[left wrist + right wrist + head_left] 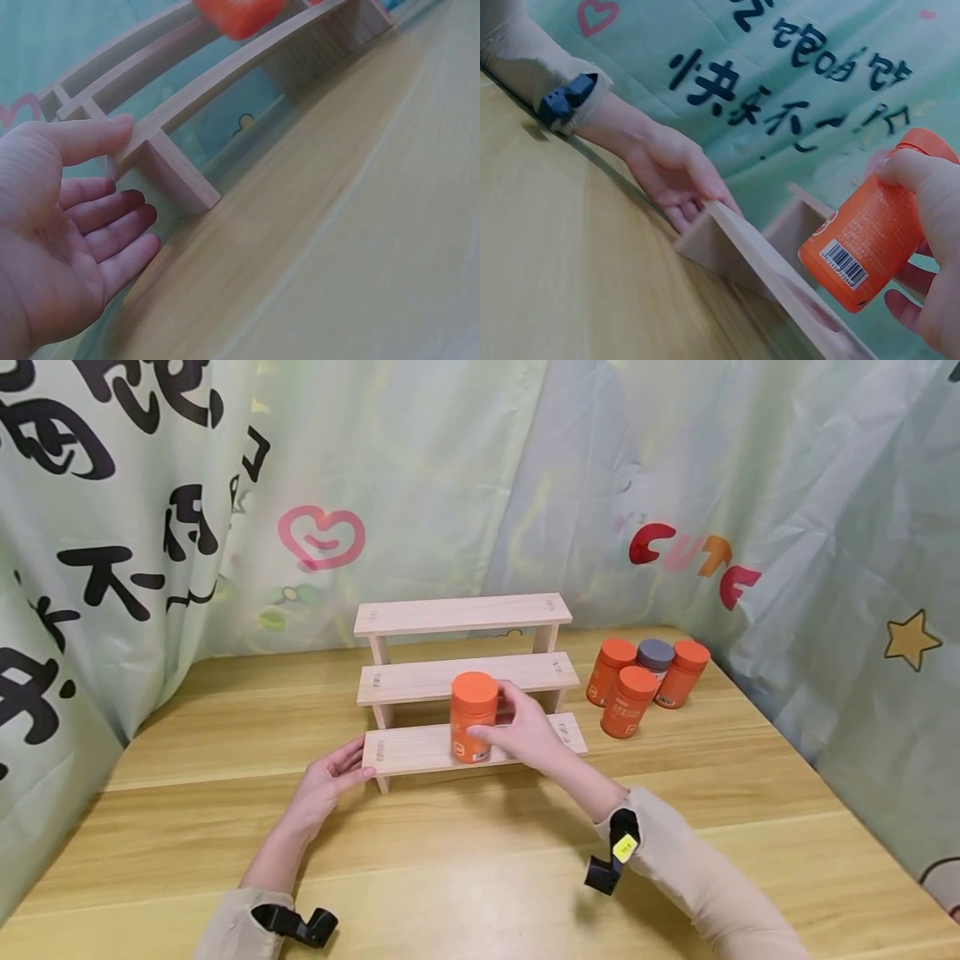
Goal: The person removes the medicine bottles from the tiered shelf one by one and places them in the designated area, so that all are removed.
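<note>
My right hand [521,731] grips an orange screw-top jar [474,718] by its side, thumb in front. The jar overlaps the lowest step of a three-tier wooden stand [468,674] in the head view. Its barcode label faces the right wrist camera, and the jar [870,232] looks tilted there, close over the step. My left hand [330,781] is at the left end of that lowest step. In the left wrist view the thumb of the left hand [67,217] rests on the board's end, while the other fingers stretch loosely beside the support.
Right of the stand, several jars stand grouped on the wooden table [465,877]: a front orange jar [630,702], two more orange ones, and a jar with a grey-blue lid [655,655]. A printed curtain [420,485] hangs behind the stand and along both sides.
</note>
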`<state>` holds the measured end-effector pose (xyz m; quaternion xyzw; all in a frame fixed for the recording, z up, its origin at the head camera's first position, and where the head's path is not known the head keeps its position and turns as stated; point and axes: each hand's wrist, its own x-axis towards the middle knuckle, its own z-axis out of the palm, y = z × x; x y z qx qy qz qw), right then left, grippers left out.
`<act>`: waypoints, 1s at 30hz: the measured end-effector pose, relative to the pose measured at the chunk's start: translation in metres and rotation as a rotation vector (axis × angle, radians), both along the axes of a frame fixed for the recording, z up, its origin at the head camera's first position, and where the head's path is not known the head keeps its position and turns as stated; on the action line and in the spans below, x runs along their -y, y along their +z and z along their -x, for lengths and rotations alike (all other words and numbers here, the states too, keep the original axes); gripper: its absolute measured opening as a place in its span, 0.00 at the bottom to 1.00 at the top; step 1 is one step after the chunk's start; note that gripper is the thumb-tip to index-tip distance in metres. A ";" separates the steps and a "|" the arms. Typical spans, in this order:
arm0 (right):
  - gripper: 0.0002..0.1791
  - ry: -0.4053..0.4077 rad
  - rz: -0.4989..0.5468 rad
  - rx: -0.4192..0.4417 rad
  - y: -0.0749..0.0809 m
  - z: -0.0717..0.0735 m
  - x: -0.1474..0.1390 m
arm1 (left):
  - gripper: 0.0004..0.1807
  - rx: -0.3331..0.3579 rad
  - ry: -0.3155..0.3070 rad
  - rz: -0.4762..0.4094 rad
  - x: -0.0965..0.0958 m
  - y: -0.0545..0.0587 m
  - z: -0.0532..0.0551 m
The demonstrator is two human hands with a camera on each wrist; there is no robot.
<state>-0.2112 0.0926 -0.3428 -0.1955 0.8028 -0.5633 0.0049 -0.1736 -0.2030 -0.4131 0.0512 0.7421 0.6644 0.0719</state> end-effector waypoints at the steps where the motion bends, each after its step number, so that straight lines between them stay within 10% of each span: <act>1: 0.32 -0.019 -0.006 -0.003 0.000 0.000 -0.006 | 0.36 -0.002 -0.003 0.002 0.000 0.001 0.000; 30: 0.30 -0.439 -0.076 -0.133 0.007 -0.026 -0.173 | 0.36 -0.003 -0.007 0.019 0.000 0.001 0.000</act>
